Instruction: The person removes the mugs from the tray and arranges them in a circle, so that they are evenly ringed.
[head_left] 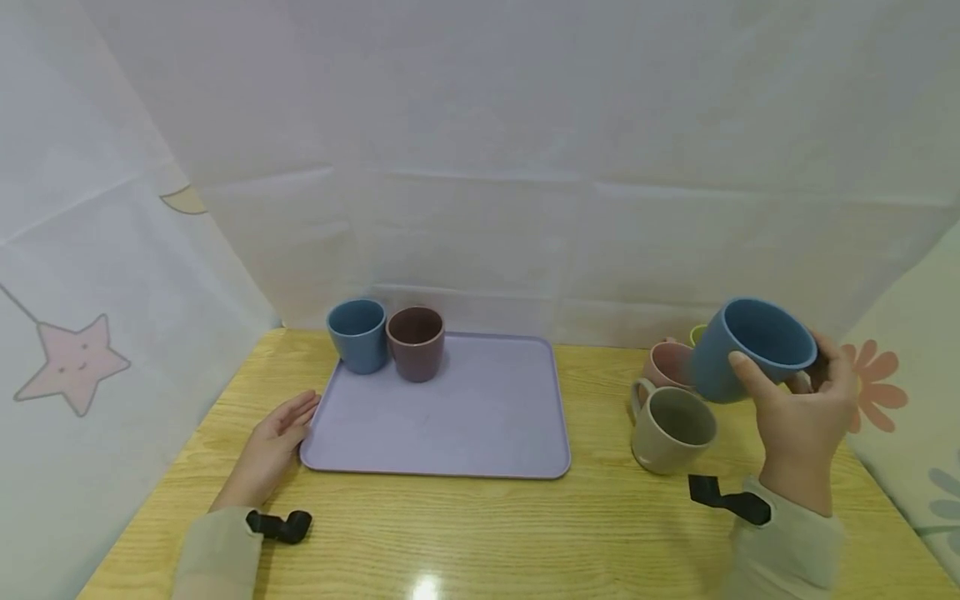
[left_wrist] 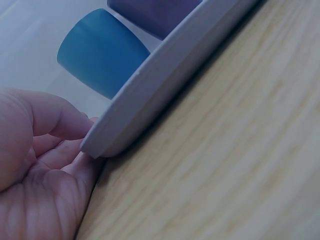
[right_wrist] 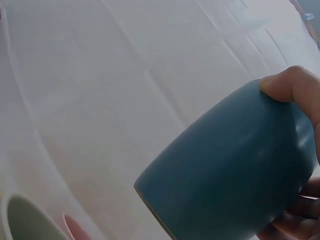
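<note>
Fingers of the right hand (head_left: 802, 417) curl round a blue mug (head_left: 750, 346), held tilted above the mugs at the table's right.
Left hand (head_left: 273, 442) lies flat, fingers straight, touching the lilac tray (head_left: 465, 417) corner — wooden table (head_left: 480, 525), white sheets behind; a greenish mug (head_left: 697, 333) stays mostly hidden.

Two bare hands, left (head_left: 273, 437) and right (head_left: 802, 417), without rings or gloves. Long pale beige sleeves (head_left: 213, 554) down to the wrists, perhaps soft knit fabric. Small black camera mount (head_left: 279, 525) strapped at each wrist.
</note>
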